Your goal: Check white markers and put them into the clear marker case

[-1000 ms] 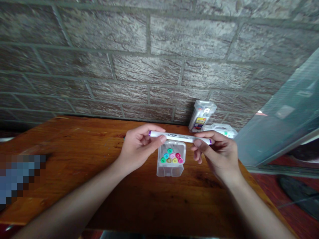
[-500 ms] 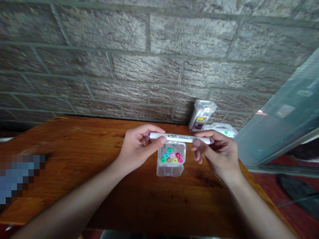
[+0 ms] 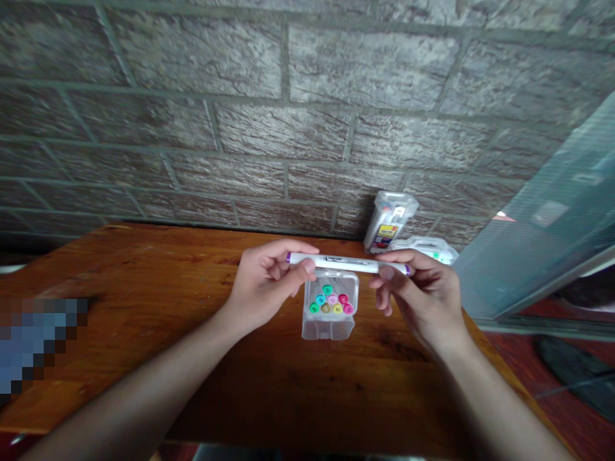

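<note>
A white marker [image 3: 346, 262] with purple ends lies level between my two hands, above the table. My left hand [image 3: 266, 282] pinches its left end with thumb and fingers. My right hand [image 3: 420, 291] pinches its right end the same way. Just below the marker stands a clear plastic box [image 3: 329, 323] on the wooden table [image 3: 144, 320], holding several markers upright with coloured caps showing.
A second clear marker case [image 3: 389, 221] leans against the brick wall at the back right, with a clear lid [image 3: 425, 248] beside it. A glass pane [image 3: 542, 224] slants along the right side. A blurred patch covers the table's left edge.
Almost nothing has shifted; both hands keep the marker level, and the fingers have slightly adjusted their pinch on its ends.
</note>
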A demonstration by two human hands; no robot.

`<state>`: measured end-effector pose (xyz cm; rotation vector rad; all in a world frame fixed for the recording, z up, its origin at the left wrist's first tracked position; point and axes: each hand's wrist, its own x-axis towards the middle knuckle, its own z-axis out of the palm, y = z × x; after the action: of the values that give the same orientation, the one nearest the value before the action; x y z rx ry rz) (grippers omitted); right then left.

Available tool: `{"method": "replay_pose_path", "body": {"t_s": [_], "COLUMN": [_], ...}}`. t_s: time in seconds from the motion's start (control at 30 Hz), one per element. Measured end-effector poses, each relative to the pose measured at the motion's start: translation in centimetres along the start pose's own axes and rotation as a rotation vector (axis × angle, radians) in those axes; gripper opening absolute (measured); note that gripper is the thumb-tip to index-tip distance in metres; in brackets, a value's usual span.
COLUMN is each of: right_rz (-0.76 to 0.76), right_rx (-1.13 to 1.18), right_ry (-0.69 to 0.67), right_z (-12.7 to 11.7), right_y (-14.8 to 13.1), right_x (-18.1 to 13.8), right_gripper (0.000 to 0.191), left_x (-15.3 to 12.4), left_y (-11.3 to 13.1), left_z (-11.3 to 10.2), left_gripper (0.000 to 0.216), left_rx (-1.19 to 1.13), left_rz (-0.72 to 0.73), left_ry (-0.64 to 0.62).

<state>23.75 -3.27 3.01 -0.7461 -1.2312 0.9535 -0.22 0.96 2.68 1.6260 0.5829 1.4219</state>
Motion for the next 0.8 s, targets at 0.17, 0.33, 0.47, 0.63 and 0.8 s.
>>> {"method": "replay_pose_path", "body": {"t_s": [0.17,0.33,0.47,0.63,0.8], "right_rz": [0.019,0.028,0.043,0.064,0.084], "right_rx": [0.005,0.020,0.031,0.056,0.066], "right_ry": [-0.005,-0.007,-0.007,-0.001,0.016], "right_z": [-0.14,-0.08,-0.01,0.11,0.16], "right_y": [0.07,-0.07,-0.38,-0.70,-0.77], "right_x": [-0.04,-0.02,0.08,0.14,0.12], "right_gripper": [0.013,0.014,0.015,0.016,0.015], "left_x": [-0.04,-0.03,-0.03,0.01,0.25], "left_y": [-0.16,-0.22,-0.43,-0.55,-0.43], "left_z": [-0.18,-0.24,-0.37,-0.50,-0.31], "left_gripper": [0.014,0.015,0.017,0.018,0.015], "left_rx": [0.010,-0.018,-0.062,-0.142,-0.177], "left_rz": [-0.008,-0.005,-0.020,-0.045,-0.062], "left_ry": [-0.009,-0.015,-0.017,-0.025,0.009]}}
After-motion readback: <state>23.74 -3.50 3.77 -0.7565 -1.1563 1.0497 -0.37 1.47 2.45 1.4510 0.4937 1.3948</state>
